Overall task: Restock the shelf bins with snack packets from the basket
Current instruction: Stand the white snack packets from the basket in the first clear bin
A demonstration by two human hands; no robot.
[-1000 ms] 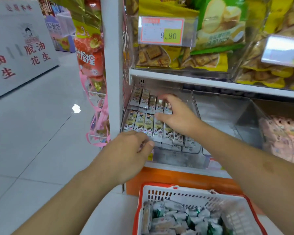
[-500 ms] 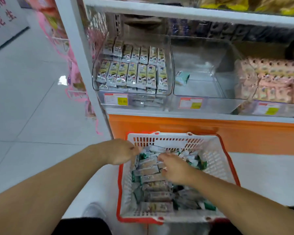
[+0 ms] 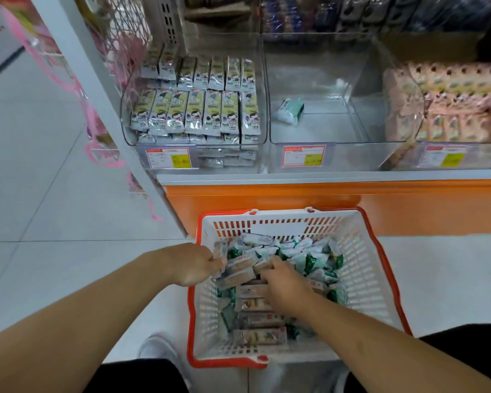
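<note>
Both hands are down in the basket (image 3: 363,268), a white one with a red rim sitting on the floor below the shelf (image 3: 323,175). The left hand (image 3: 192,263) pinches a long pale packet (image 3: 236,275) at its end; the right hand (image 3: 285,282) curls over more packets (image 3: 309,258), green-and-white and beige, heaped loose. Above the basket, the left bin (image 3: 194,109) holds neat rows, the middle bin (image 3: 318,131) a single packet.

Basket (image 3: 363,268) on floor (image 3: 54,222); shelf (image 3: 323,175) bearing bins (image 3: 318,137)
</note>
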